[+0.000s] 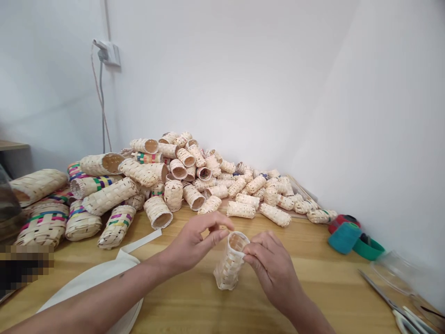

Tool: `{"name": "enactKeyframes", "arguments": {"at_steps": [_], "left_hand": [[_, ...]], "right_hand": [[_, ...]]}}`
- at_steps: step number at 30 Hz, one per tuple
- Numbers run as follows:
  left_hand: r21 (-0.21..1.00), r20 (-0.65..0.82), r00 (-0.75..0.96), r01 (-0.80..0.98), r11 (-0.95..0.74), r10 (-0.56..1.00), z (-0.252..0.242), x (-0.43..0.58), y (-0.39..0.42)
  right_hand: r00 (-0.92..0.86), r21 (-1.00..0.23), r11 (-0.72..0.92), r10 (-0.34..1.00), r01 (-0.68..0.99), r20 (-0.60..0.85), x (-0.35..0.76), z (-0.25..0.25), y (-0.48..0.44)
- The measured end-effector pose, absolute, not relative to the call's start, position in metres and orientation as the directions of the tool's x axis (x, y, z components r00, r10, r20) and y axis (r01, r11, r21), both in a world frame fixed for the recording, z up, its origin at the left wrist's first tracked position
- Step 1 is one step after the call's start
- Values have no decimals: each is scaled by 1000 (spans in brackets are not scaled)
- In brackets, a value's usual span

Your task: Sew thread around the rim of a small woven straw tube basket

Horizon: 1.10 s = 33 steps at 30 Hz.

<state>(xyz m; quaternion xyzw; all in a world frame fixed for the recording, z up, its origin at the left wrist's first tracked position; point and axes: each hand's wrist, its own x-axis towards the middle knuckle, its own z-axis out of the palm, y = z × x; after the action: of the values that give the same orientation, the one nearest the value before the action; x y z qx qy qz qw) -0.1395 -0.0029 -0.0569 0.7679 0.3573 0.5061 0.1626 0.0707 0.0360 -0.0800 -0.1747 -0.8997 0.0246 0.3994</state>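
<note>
Basket (pixel 230 271) near centre, mouth up, slightly tilted, on or just above the table (pixel 187 301). My right hand (pixel 273 262) pinches the rim's right side; my left hand (pixel 191 239), thumb and forefinger narrow by the left rim, can't tell if gripping. Squeezing too hard could crush the thin weave; one-sided pull could tip it. Far pile (pixel 139 172): a bump might roll some loose.
</note>
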Motion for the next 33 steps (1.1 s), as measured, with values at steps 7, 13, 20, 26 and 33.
{"name": "enactKeyframes", "arguments": {"at_steps": [7, 13, 20, 26, 33], "left_hand": [[420, 683, 462, 384, -822, 565, -60, -136, -1], [463, 607, 498, 412, -784, 620, -60, -131, -3], [710, 614, 178, 301, -637, 769, -65, -143, 10], [861, 362, 197, 303, -408, 911, -69, -143, 14], [923, 161, 315, 288, -256, 935, -59, -132, 3]], "right_hand": [[-620, -200, 939, 335, 280, 710, 72, -80, 36], [-655, -182, 946, 318, 269, 685, 71, -81, 35], [-647, -148, 955, 283, 255, 708, 71, -82, 34], [-676, -167, 973, 230, 159, 700, 73, -76, 31], [-683, -163, 982, 185, 97, 706, 72, -74, 28]]}}
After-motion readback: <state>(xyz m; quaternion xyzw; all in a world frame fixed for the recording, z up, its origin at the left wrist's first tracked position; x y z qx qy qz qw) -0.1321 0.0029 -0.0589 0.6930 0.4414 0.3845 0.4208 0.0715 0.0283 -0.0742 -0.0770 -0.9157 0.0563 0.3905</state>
